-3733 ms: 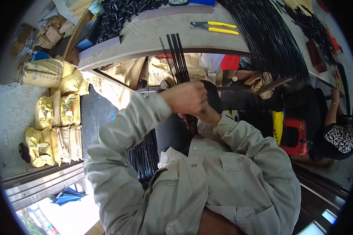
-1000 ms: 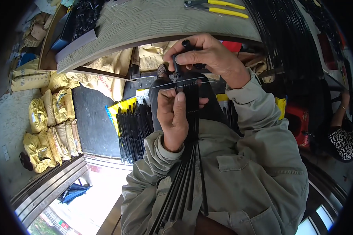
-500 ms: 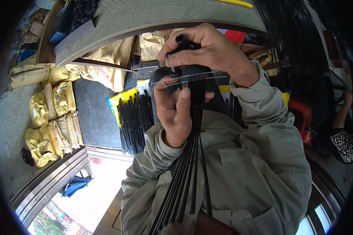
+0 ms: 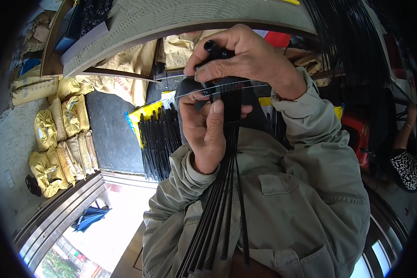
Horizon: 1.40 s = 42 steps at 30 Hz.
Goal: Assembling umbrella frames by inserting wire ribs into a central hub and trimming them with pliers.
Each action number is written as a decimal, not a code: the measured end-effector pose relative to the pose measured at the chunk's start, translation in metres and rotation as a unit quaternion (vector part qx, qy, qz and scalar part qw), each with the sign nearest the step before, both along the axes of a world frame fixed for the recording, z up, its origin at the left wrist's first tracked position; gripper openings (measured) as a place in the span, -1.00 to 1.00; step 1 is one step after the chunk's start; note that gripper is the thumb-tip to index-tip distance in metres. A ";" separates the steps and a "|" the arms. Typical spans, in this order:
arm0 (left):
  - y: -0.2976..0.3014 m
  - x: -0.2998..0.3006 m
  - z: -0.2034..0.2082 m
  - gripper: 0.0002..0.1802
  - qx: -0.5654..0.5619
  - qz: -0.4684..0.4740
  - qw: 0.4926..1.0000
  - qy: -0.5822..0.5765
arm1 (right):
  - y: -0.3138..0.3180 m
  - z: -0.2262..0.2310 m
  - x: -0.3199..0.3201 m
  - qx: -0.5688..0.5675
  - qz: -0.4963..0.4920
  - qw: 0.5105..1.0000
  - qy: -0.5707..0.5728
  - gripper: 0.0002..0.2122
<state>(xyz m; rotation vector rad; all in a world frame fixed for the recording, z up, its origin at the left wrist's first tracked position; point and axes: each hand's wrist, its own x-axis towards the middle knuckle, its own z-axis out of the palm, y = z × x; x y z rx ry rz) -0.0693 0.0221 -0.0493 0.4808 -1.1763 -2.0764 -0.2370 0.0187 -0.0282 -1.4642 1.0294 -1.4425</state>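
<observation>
My left hand (image 4: 206,132) is closed round the upper part of a bundle of thin black rods (image 4: 220,197), like umbrella ribs. The rods fan down over my shirt front toward my lap. Above it, my right hand (image 4: 243,60) pinches a black rod-like piece with round knobbed ends (image 4: 210,46) between thumb and fingers. Its lower end meets the left fingertips beside the packed rod tops (image 4: 230,99). A thin shiny wire or strip (image 4: 255,86) crosses there, just below the right hand. The exact joint is hidden by fingers.
A textured grey table (image 4: 171,16) with a dark edge stands ahead, long black rods (image 4: 347,41) hanging off its right. More black rods (image 4: 157,139) lie on a yellow bag at left. Yellow sacks (image 4: 62,160) are stacked by the wall. Another person's arm (image 4: 405,132) shows far right.
The black piece and the crossing wire have shifted slightly left and down with the right fingers. Both hands keep their hold.
</observation>
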 end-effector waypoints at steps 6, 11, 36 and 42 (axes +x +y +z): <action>0.001 0.000 0.004 -0.74 0.003 -0.005 1.000 0.006 | 0.003 0.002 0.000 -0.011 0.000 1.000 -0.006 -0.84; 0.000 -0.002 0.004 -0.72 -0.002 0.002 1.000 0.000 | 0.003 0.002 -0.001 0.004 0.001 1.000 -0.013 -0.83; -0.014 0.003 -0.003 -0.68 -0.028 0.119 0.992 -0.025 | 0.043 -0.027 0.079 0.068 -0.348 0.867 -0.350 -0.72; -0.016 0.005 -0.009 -0.68 -0.033 0.126 0.991 -0.025 | 0.035 -0.043 0.080 0.011 -0.315 0.939 -0.137 -0.73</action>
